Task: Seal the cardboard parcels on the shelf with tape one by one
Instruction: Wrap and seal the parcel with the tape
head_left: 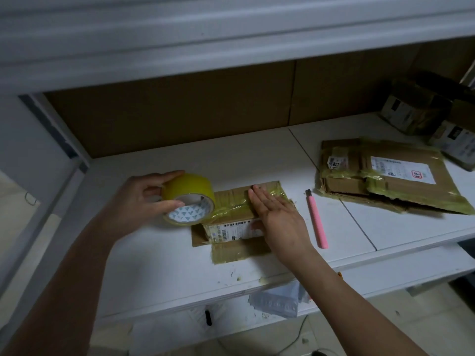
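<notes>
A small flat cardboard parcel (232,222) with a barcode label lies in the middle of the white shelf (159,255). My left hand (144,199) grips a roll of yellow tape (189,199) at the parcel's left end, and a strip of tape runs from the roll across the parcel's top. My right hand (277,217) presses flat on that strip, fingers straight, thumb against the parcel's front side.
A pink utility knife (317,220) lies right of the parcel. A larger flat taped parcel (385,176) with a white label sits further right. Two boxes (421,109) stand at the back right corner. The upper shelf board (231,47) overhangs the work area.
</notes>
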`<action>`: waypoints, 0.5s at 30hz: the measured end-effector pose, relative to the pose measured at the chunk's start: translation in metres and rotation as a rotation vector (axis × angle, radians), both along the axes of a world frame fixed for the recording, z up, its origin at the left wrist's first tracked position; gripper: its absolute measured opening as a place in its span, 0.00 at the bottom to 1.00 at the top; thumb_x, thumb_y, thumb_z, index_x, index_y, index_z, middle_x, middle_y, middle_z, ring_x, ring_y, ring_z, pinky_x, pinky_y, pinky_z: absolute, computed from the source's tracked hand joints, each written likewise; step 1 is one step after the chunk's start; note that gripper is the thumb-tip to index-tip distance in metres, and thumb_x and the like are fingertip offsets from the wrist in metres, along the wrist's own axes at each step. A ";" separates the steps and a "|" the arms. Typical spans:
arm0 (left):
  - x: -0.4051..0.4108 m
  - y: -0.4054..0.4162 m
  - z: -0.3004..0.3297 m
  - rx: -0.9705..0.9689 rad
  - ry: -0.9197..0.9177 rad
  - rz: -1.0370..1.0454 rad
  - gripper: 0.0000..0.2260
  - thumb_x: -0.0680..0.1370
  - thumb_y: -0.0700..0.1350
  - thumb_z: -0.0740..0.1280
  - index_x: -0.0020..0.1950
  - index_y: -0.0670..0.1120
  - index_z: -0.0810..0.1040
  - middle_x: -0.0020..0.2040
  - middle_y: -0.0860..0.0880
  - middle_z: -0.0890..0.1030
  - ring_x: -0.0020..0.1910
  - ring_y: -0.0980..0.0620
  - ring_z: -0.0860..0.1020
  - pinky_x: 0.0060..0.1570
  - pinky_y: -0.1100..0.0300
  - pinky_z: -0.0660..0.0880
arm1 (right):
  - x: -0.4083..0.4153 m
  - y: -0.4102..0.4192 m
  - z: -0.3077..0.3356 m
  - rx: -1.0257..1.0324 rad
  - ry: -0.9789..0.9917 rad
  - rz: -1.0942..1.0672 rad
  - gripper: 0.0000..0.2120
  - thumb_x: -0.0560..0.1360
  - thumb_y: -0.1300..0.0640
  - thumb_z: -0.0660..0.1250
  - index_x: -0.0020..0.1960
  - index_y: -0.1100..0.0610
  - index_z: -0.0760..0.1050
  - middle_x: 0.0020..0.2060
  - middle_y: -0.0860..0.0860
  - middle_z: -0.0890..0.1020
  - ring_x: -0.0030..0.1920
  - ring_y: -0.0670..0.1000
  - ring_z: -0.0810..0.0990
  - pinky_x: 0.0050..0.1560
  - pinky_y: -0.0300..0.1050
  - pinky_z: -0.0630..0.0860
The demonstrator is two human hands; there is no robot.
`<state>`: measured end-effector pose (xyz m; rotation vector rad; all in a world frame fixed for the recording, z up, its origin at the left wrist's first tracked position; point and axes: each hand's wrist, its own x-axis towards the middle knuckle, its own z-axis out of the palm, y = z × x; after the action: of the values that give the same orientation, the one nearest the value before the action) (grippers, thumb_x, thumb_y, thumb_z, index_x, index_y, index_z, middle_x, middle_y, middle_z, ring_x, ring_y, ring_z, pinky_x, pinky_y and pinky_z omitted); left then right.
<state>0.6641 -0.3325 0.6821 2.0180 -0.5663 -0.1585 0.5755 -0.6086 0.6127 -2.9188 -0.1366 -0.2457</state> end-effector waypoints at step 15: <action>0.000 0.013 0.007 0.166 0.043 -0.012 0.26 0.67 0.44 0.78 0.58 0.66 0.77 0.50 0.70 0.80 0.51 0.68 0.79 0.40 0.76 0.74 | 0.003 -0.005 -0.006 0.015 -0.031 0.027 0.36 0.79 0.59 0.61 0.80 0.48 0.44 0.79 0.44 0.48 0.78 0.45 0.49 0.76 0.43 0.46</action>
<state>0.6637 -0.3199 0.6888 2.1670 -0.5534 -0.2630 0.5784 -0.6136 0.6066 -2.8973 -0.1775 -0.2863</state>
